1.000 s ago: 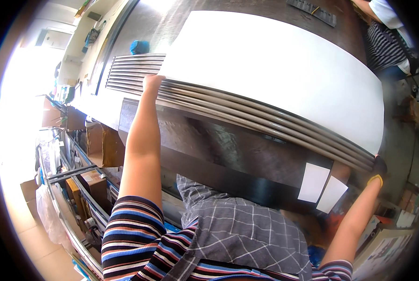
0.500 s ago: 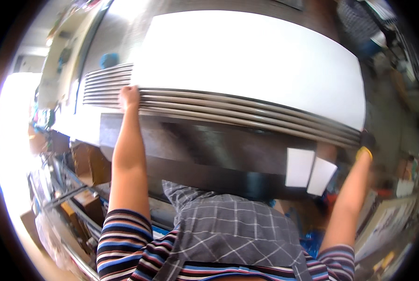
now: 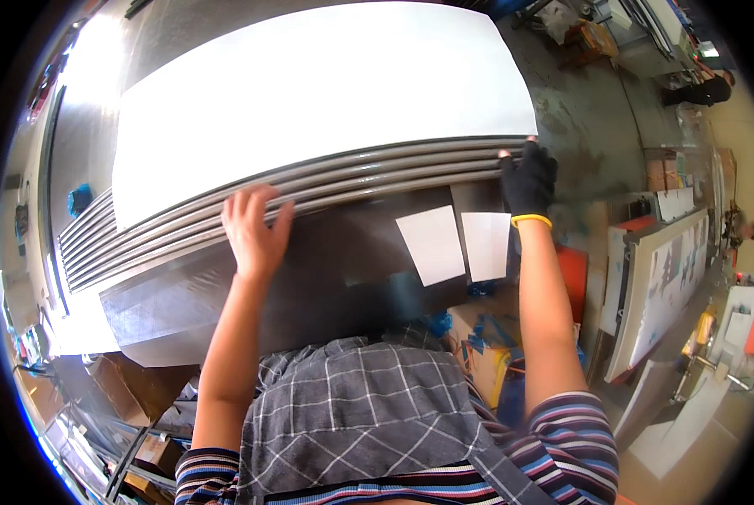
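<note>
A row of several long grey metal tubes (image 3: 343, 179) lies side by side across the dark table. My bare left hand (image 3: 257, 229) rests over the tubes left of their middle, fingers spread and thumb apart. My right hand (image 3: 530, 178), in a black fingerless glove with a yellow band at the wrist, is at the tubes' right ends. Its thumb and fingertips are apart and touch the ends. A large white sheet (image 3: 326, 93) lies along the far side of the tubes and covers part of them toward the left.
Two small white pieces (image 3: 431, 246) lie on the near dark surface (image 3: 335, 261). A blue object (image 3: 79, 199) sits beyond the tubes' left end. Cardboard boxes (image 3: 482, 341) stand below the near edge. Leaning panels (image 3: 659, 286) are at the right, and another person (image 3: 701, 91) is farther back.
The view has turned, shifting the table leftward in it. My left hand, earlier closed around the tubes, has loosened with fingers spread, farther right along them. My right hand stays at the right ends.
</note>
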`<action>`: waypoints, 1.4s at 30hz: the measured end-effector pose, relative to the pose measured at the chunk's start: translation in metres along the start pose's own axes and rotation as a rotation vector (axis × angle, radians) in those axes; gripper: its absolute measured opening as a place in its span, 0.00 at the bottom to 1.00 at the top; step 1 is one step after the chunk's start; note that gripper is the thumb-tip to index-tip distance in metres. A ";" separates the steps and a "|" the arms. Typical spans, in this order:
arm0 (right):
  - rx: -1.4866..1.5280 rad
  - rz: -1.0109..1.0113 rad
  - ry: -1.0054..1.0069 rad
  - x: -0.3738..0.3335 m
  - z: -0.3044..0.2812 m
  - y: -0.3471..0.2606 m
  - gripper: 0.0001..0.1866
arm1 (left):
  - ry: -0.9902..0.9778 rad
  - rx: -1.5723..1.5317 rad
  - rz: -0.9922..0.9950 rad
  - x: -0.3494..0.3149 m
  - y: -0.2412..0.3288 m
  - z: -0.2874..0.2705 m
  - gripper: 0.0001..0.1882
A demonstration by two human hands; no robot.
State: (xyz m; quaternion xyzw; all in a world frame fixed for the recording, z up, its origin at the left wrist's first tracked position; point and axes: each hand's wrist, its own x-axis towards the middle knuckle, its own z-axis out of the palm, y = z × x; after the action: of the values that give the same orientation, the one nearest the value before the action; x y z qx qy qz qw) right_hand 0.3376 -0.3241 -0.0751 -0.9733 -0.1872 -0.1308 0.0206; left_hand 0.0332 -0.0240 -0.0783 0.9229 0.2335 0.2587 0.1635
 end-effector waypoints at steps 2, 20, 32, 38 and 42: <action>0.268 -0.190 0.012 -0.022 -0.018 0.002 0.18 | -0.121 -0.146 0.099 -0.030 0.023 0.002 0.14; 0.290 -0.504 -0.343 -0.081 -0.038 -0.050 0.09 | -0.399 -0.137 0.105 -0.080 0.049 0.001 0.34; 0.256 -0.473 -0.268 -0.090 -0.036 -0.050 0.10 | -0.391 -0.141 0.107 -0.080 0.050 0.000 0.34; 0.249 -0.525 -0.198 -0.091 -0.032 -0.049 0.11 | -0.395 -0.141 0.103 -0.080 0.050 0.001 0.34; 0.205 -0.493 -0.202 -0.091 -0.033 -0.050 0.11 | -0.396 -0.145 0.104 -0.080 0.050 0.000 0.34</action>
State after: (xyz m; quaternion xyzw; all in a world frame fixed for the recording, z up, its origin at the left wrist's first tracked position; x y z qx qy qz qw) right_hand 0.2295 -0.3131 -0.0673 -0.8993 -0.4318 -0.0144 0.0677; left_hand -0.0102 -0.1077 -0.0895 0.9524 0.1297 0.0966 0.2586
